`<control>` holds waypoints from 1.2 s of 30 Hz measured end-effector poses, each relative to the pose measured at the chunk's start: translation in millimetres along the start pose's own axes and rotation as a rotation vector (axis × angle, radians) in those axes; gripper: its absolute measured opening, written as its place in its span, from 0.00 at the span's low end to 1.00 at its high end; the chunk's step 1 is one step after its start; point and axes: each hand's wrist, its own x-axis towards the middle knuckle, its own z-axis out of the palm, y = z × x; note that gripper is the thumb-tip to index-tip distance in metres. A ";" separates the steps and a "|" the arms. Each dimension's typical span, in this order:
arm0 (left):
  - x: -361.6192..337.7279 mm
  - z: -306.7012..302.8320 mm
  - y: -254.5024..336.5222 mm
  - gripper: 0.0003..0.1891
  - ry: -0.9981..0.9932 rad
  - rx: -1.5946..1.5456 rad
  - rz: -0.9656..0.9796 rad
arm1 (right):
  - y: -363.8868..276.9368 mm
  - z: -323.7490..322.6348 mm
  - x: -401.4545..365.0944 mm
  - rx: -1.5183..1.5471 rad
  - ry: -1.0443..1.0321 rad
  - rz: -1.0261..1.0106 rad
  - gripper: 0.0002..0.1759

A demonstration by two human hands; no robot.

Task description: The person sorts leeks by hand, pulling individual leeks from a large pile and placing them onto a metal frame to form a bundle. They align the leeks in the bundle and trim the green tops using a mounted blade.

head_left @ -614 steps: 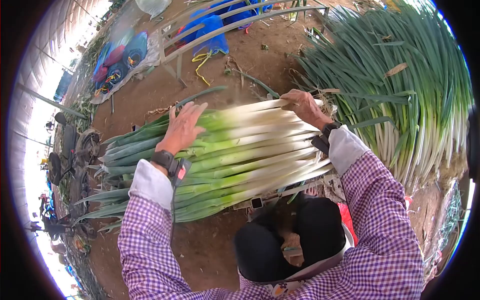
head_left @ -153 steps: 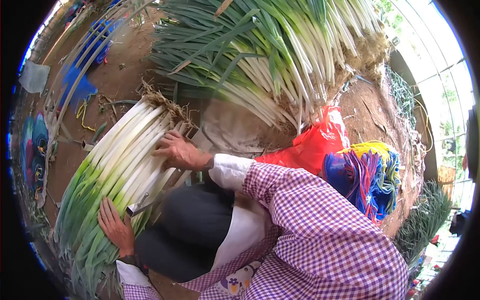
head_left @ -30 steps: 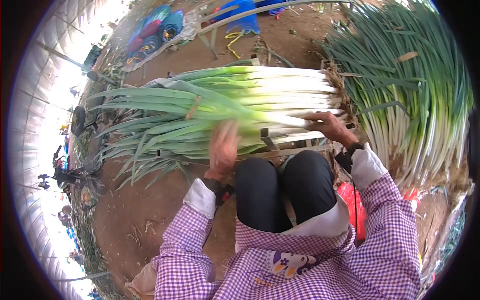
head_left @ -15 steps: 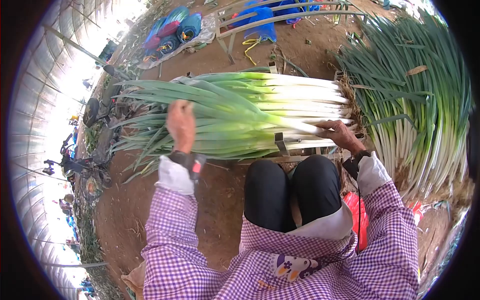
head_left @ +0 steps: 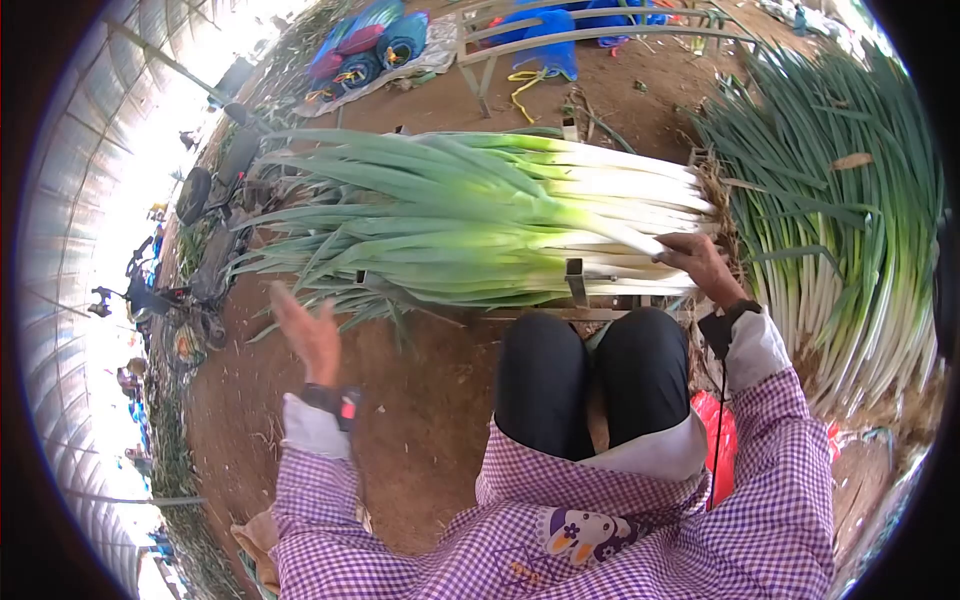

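Note:
A stack of leeks (head_left: pixel 430 262) lies sideways before me, green leaves to the left and white stalks to the right. My right hand (head_left: pixel 700 265) is closed around the white root end of one leek (head_left: pixel 610 230), which rests across the top of the stack. Its far leaves fan out leftward over the others. My left hand (head_left: pixel 310 335) is off the leeks, below the leaf tips, with its fingers apart and slightly blurred. A metal rack (head_left: pixel 576 285) with short uprights holds the stack; most of it is hidden under the leeks.
To the right stands a large heap of leeks (head_left: pixel 840 230). Beyond the rack are a metal frame (head_left: pixel 600 35), blue bags (head_left: pixel 545 50) and rolled netting (head_left: pixel 403 40). A red bag (head_left: pixel 712 430) sits beside my right knee. A vehicle (head_left: pixel 205 200) is at the left.
My left hand has left the leaves and swung down and left, its fingers spreading. My right hand stays on the leek's root end. The whole view has shifted slightly.

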 end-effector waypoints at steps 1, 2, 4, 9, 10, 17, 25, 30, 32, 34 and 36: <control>-12.9 7.1 14.4 0.49 -0.017 -0.052 0.015 | -0.5 -2.6 -0.6 0.005 -0.006 0.005 0.21; -20.1 8.6 32.8 0.46 -0.071 -0.136 0.038 | -2.8 -4.8 -1.3 0.015 -0.009 0.014 0.21; -22.7 9.1 67.8 0.41 -0.190 -0.277 0.082 | -3.4 -5.4 -5.4 0.109 0.003 0.039 0.20; 9.1 22.6 108.0 0.34 -0.217 -0.311 0.225 | 1.5 -12.1 -11.8 0.231 -0.034 0.070 0.21; 14.6 20.8 113.0 0.33 -0.212 -0.226 0.263 | 5.7 -12.9 -11.4 0.231 -0.050 0.043 0.22; 38.4 68.8 107.5 0.26 -0.227 -0.458 0.348 | 11.2 -2.0 -2.4 -0.065 -0.099 -0.043 0.16; 27.5 70.5 109.9 0.21 -0.124 -0.353 0.260 | 6.2 4.9 0.6 0.009 -0.133 0.068 0.19; 10.0 66.5 104.4 0.23 -0.098 -0.334 0.261 | 7.3 8.6 -1.4 -0.069 -0.117 0.069 0.19; -4.0 54.0 102.2 0.24 -0.076 -0.283 0.275 | 8.9 11.2 -2.8 -0.128 -0.084 0.066 0.19; -19.3 46.1 95.4 0.26 -0.039 -0.277 0.285 | 9.8 15.1 -4.3 -0.144 -0.062 0.021 0.19; -29.4 38.9 98.1 0.27 -0.018 -0.266 0.297 | 10.7 17.3 -5.6 -0.171 -0.044 -0.053 0.19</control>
